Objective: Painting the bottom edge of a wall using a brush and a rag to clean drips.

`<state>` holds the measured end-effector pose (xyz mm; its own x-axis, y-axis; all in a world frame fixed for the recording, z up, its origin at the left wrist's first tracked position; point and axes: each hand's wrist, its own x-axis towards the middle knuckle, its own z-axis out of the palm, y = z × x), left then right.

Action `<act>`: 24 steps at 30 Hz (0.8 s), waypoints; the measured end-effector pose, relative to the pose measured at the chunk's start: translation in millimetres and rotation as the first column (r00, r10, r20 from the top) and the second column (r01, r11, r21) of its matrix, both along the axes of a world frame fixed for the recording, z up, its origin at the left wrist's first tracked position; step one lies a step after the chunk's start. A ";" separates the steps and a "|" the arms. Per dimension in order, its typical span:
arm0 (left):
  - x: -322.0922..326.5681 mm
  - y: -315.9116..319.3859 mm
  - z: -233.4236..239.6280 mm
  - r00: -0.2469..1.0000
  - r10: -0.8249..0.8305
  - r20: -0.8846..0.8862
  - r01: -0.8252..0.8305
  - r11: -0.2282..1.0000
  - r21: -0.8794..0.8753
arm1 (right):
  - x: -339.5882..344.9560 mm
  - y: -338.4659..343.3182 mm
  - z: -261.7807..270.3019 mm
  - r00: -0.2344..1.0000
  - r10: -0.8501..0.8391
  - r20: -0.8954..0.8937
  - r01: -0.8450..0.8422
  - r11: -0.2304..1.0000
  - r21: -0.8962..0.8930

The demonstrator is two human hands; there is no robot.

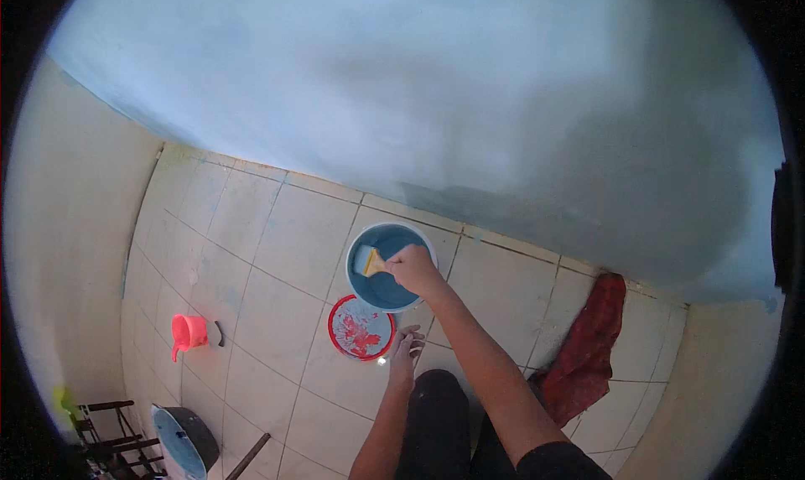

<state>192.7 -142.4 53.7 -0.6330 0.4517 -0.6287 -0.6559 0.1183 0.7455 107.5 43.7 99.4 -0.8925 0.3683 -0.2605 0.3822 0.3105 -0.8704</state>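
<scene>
My right hand [413,269] is closed around the wooden handle of a wide flat paintbrush [373,263], held over a round white bucket [349,277] of blue paint. The brush's bristles are coated pale blue and lie inside the bucket's rim; whether they touch the paint I cannot tell. Beside the bucket, on its near left side, lies a round red lid [361,329] smeared with pale paint. My left hand [407,345] is just right of the lid, fingers apart and slightly curled, holding nothing.
A pale blue wall [377,90] rises beyond the tiled floor [283,291]. A red cloth [585,360] lies at the right. To the left are a pink plastic dipper [190,332], a dark basin [195,439] with blue inside, a stick [249,456] and a dark rack [116,439].
</scene>
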 end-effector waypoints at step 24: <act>-1.9 39.6 -14.5 1.000 0.023 -0.008 -0.023 1.000 -0.018 | 23.6 -12.8 37.2 0.960 -0.274 -0.046 0.261 0.945 -0.198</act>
<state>190.8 -102.8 39.3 -0.6479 0.4253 -0.6320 -0.6530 0.1170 0.7482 131.1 31.0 136.5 -0.7868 0.5466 -0.2868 0.3628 0.0335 -0.9313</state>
